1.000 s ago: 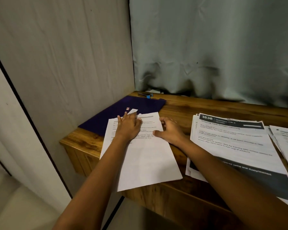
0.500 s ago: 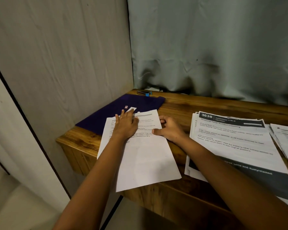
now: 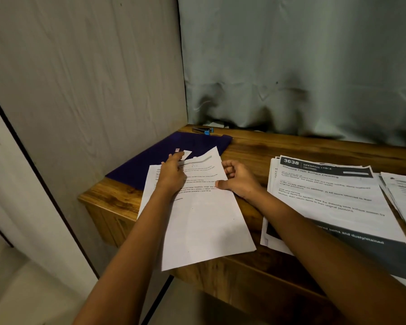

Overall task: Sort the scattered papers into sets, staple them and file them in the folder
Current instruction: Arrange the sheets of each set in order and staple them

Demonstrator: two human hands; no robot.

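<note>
A small set of white printed sheets lies at the desk's left front, its lower end hanging over the edge. My left hand is on its top left part, and the fingers pinch the upper corner of the top sheet, which lifts and curls. My right hand holds the set's right edge, thumb on top and fingers curled beside it. A dark blue folder lies flat behind the sheets against the wall. At the back corner a small stapler with a blue end lies beyond the folder.
A thick stack of printed papers headed 3638 lies to the right, with another pile at the far right. The wooden desk meets a wall panel on the left and a grey curtain behind.
My left hand's fingers have gone from lying flat on the set to lifting the top sheet's upper corner, which now curls up. The right hand stays at the right edge.
</note>
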